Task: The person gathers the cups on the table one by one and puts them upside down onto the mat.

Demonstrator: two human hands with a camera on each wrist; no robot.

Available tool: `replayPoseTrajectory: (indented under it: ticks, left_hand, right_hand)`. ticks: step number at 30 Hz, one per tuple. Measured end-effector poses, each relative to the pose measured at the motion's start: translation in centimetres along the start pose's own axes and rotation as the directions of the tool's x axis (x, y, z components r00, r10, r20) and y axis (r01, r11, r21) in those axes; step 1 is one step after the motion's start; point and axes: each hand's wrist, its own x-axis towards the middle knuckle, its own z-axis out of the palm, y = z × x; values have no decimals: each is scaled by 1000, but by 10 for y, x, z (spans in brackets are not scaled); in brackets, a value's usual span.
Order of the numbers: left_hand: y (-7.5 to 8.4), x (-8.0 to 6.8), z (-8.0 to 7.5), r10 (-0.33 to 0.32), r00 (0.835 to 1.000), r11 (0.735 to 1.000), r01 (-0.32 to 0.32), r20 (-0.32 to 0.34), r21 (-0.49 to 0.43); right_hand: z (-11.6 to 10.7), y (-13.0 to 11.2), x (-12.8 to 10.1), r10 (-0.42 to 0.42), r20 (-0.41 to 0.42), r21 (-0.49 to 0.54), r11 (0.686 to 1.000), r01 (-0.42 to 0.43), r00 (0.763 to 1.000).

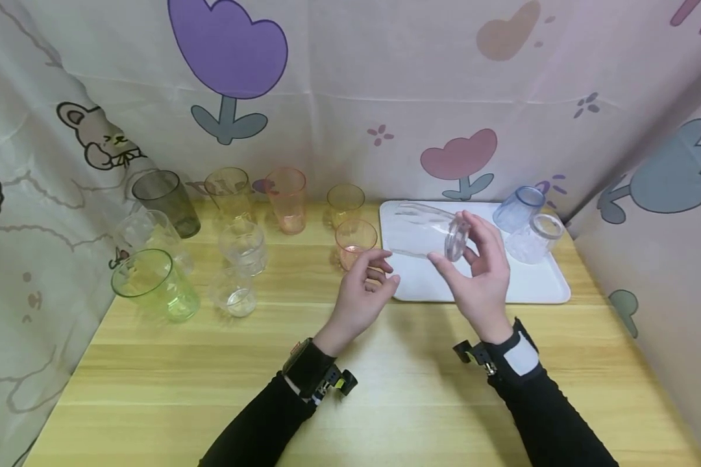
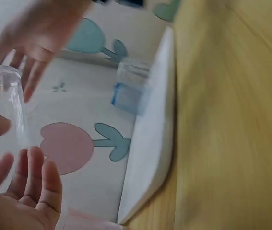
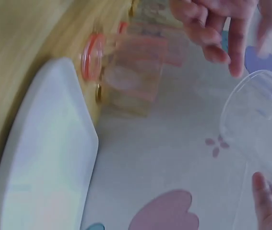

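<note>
A clear drinking glass point(image 1: 423, 233) is held on its side over the white tray point(image 1: 479, 292), its mouth toward the left. My right hand point(image 1: 485, 279) grips it around the thick base, thumb on the near side and fingers on the far side. Close to the glass's rim is my left hand point(image 1: 359, 295), its fingers loosely bent and holding nothing. In the right wrist view a gap shows between the left fingers point(image 3: 236, 57) and the rim. A blue glass point(image 1: 516, 209) and another clear glass point(image 1: 531, 240) stand at the tray's right end.
Small pink point(image 1: 355, 241) and yellow point(image 1: 344, 201) glasses stand left of the tray. Farther left are a tall pink glass point(image 1: 287, 211), a tall yellow one point(image 1: 230, 191), several clear ones, a dark grey glass point(image 1: 169, 201) and a green one point(image 1: 158, 288). A patterned curtain point(image 1: 339, 84) hangs behind the table.
</note>
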Motion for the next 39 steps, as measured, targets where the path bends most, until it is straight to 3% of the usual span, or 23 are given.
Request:
replayPoseTrajectory:
  ticks: [2, 4, 6, 9, 12, 14, 18, 22, 26, 29, 32, 39]
  left_hand:
    - [-4, 3, 0, 44, 998, 987, -51, 44, 153]
    - [-8, 6, -1, 83, 992, 940, -110, 98, 324]
    - [-12, 9, -1, 111, 981, 857, -175, 158, 485]
    - [-16, 14, 0, 104, 965, 708, -243, 242, 663]
    - [-16, 20, 3, 44, 948, 592, -279, 315, 756]
    - [-15, 23, 5, -17, 932, 533, -297, 361, 792]
    - [-15, 30, 11, -142, 888, 460, -333, 438, 823]
    - [-20, 34, 15, -179, 847, 426, -392, 501, 815]
    - [-25, 36, 17, -190, 826, 421, -420, 531, 804]
    - [-29, 36, 19, -197, 818, 425, -426, 541, 799]
    - [-31, 35, 19, -193, 813, 423, -436, 549, 794]
    - [-34, 35, 21, -182, 813, 446, -432, 553, 783]
  right_hand:
    - [-7, -2, 2, 24, -16, -34, 999, -25, 1000]
    - [-14, -4, 4, 54, -32, -76, 995, -57, 998]
    - [-21, -5, 6, 84, -43, -132, 987, -89, 996]
    - [-31, -4, 7, 123, -57, -215, 967, -133, 991]
    - [-41, -1, 8, 161, -57, -311, 935, -171, 985]
    - [-49, 1, 10, 187, -55, -376, 906, -194, 981]
    - [-65, 4, 13, 257, -49, -519, 819, -244, 965]
    - [-84, 10, 16, 341, -60, -603, 737, -306, 938]
    - [-103, 20, 17, 381, -84, -624, 700, -346, 921]
    - [-117, 26, 18, 408, -111, -646, 664, -378, 906]
    - [-130, 31, 16, 450, -134, -678, 608, -413, 883]
    - [-159, 45, 11, 502, -161, -734, 515, -443, 850]
